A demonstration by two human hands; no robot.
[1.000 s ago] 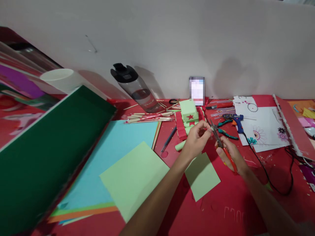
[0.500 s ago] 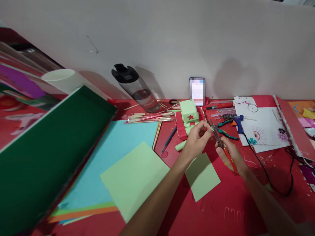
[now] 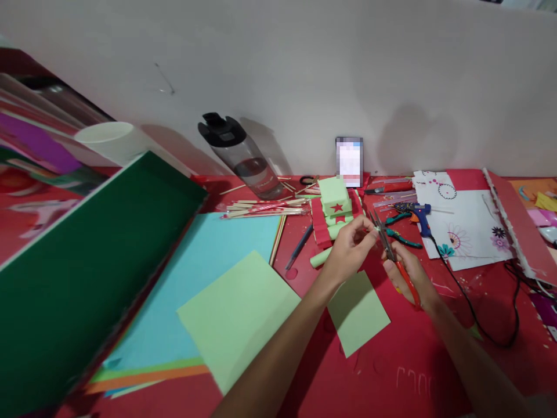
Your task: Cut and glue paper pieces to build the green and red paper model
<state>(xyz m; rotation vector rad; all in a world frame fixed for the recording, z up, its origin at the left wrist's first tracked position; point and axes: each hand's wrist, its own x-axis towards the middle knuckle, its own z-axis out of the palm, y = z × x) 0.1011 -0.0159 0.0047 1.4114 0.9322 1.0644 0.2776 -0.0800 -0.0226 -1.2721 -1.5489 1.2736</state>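
Observation:
My right hand [image 3: 407, 270] grips a pair of scissors [image 3: 383, 235] with orange-red handles, its blades pointing up and slightly apart. My left hand [image 3: 351, 247] is closed in a pinch on a tiny pale piece of paper [image 3: 376, 230], mostly hidden by the fingers, right at the blades. Just beyond the left hand stands a green and red paper model [image 3: 334, 197] with a red star on its front. A light green paper roll [image 3: 320, 258] lies beside it. Under my wrists rests a small green paper sheet [image 3: 359, 313].
A larger green sheet [image 3: 239, 319] overlaps blue paper [image 3: 217, 244] on the left, near a dark green box [image 3: 100, 278]. A water bottle [image 3: 256, 168] and a phone [image 3: 349, 162] stand by the wall. Teal pliers [image 3: 404, 238] and a corded glue gun [image 3: 421, 217] lie right.
My left hand has shifted slightly right, bringing the tiny paper piece closer to the scissor blades. My right hand and the scissors have barely moved.

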